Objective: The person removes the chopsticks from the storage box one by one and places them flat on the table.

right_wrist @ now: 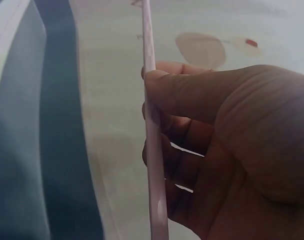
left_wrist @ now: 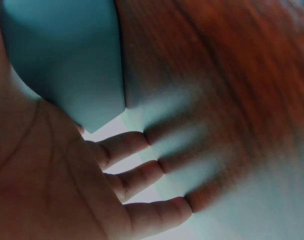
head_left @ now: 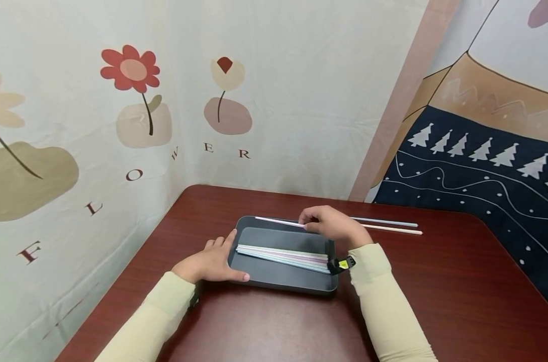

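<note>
My right hand (head_left: 328,221) pinches a thin pink straw-like stick (right_wrist: 157,165) between thumb and fingers, above the far edge of a dark grey rectangular tray (head_left: 274,281). Inside the tray lies a loose bundle of pastel sticks (head_left: 283,257) in white, pink and blue, spread slightly toward the right. At the tray's left end rests my left hand (head_left: 215,259), its thumb at the near rim and its index finger along the left side. The left wrist view shows the other fingers (left_wrist: 159,217) extended at the table beside the tray.
A pale blue stick (head_left: 387,221) and a cream stick (head_left: 396,229) lie on the reddish-brown table (head_left: 459,291) beyond and right of the tray. A printed curtain (head_left: 292,100) hangs behind the table's far edge.
</note>
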`<state>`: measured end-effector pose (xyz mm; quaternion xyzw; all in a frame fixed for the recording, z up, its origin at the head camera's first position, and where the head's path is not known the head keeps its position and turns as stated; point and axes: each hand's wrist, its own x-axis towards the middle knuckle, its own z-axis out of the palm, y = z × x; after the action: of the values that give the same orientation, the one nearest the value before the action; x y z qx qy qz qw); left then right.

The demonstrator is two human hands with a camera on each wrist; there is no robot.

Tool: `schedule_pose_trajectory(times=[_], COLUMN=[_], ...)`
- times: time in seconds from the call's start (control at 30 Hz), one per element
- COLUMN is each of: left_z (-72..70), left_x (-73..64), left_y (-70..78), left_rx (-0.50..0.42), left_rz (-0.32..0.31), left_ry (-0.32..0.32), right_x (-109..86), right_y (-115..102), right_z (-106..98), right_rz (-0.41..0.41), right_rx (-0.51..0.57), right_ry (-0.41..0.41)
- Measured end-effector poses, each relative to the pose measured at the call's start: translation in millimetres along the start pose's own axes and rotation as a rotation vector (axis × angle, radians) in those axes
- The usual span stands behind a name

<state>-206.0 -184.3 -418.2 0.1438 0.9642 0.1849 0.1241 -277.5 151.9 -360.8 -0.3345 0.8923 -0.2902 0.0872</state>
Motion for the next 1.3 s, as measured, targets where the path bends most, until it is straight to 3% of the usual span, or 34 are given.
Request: schedule_pose_trajectory(times=[0.23, 0.43, 0.87, 1.07, 1.3], left_z=[-0.1, -0.1, -0.6, -1.1, -0.3], left_x=[-0.2, 0.7, 1.4, 1.1, 1.5], left_y=[-0.2, -1.1, 0.8, 1.1, -0.4], left_rx=[0.002, 0.009, 0.003, 0.001, 0.005], left_rz=[-0.004, -0.001, -0.003, -0.007, -0.007], left_ry=[-0.004, -0.008, -0.011, -0.013, -0.018], right_x=[-29.5, -54.0, -99.0, -111.5, -114.3], right_y=[26, 53, 107, 132, 149], right_z=[-22, -35, -52, -51, -43], right_rz=[0.116, 0.169, 0.215, 0.275, 0.268], right_rx=[-0.008, -0.03, -0.067, -0.091, -0.121], right_ry=[-0.007, 0.012, 0.023, 0.025, 0.007])
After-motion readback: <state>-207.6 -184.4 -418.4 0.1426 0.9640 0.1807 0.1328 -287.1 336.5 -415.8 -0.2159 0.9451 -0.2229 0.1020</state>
